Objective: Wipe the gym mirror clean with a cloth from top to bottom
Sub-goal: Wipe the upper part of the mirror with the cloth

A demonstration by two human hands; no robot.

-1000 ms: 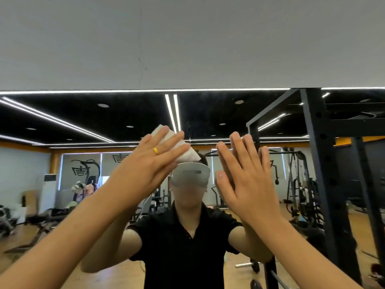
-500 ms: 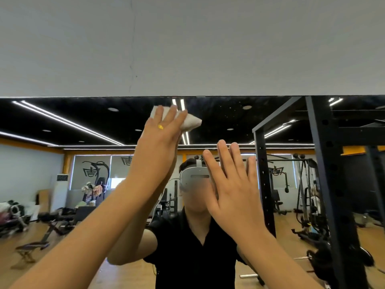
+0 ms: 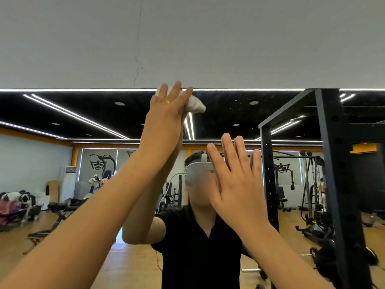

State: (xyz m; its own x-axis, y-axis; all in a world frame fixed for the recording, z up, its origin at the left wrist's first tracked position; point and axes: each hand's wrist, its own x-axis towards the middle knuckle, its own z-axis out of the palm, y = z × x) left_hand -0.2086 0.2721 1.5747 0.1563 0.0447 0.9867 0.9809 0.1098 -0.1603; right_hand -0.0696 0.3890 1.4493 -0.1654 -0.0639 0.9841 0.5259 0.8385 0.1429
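Plainly, the cloth (image 3: 195,105) is pinned rather than gripped: the left hand (image 3: 166,115) is stretched upward, its fingers (image 3: 176,91) are held straight, and the wad is pressed by them against the gym mirror (image 3: 229,113) at its very top edge, just below the wall (image 3: 208,38). A loose lobe is left bulging out to the right of the fingers, so the cloth could be shed on a downward stroke if pressure is eased. It could also be dragged over the edge onto the wall above the fingertips, and dust carried back onto the glass. The right hand (image 3: 235,188) is spread flat, released and holding nothing, apparently laid on the glass below and to the right of the left fingers. Prints may be left there in a zone yet to be wiped. Only a narrow patch is covered by so small a wad, so streaks between passes are likely. The cloth is seen as white, soft and crumpled. The mirror is hard, glossy and flat, the wall matt, pale grey and marked by a thin crack. A smooth yellow ring (image 3: 167,101) is worn on one left finger.
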